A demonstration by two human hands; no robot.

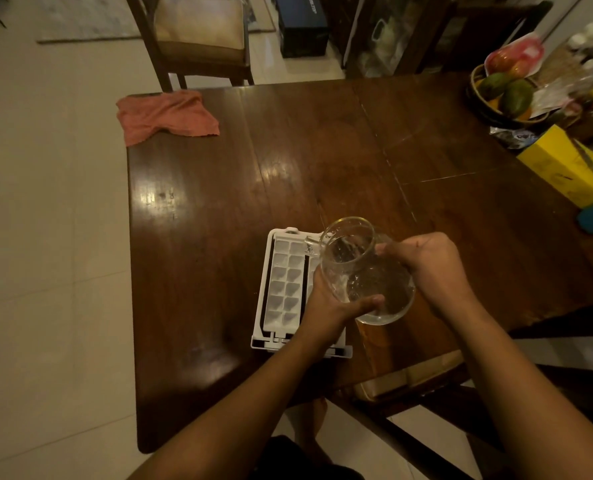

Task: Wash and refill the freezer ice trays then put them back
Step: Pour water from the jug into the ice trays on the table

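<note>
**Pouring over the tray, with room for a spill**

We hold the clear glass jug (361,271) tipped on its side in both hands, its mouth turned out over the white plastic ice tray (283,282). Our left hand (336,306) cups the jug from below with the thumb laid across the glass. Our right hand (430,268) is curled round the far side of the jug, where a handle may be, though we cannot see one. Some water lies in the jug's belly.

The chief risk, as we judge it, is overshoot. The jug's mouth is wide and the cells are small, so a steep tilt would send water over the dividers and onto the dark wooden table (322,150). Wet glass could also slip in our grip. The pink cloth (167,116) lies at the far left corner of the table, well apart from us, so a spill would spread before we reached it. Carrying a brimful tray afterwards would slop as well.

The tray rests on the table near its front edge, just left of the jug and partly under it. It shows two columns of pale, glossy cells set in a white frame. We cannot tell whether these cells already hold water, and the jug hides the frame's right part.
</note>
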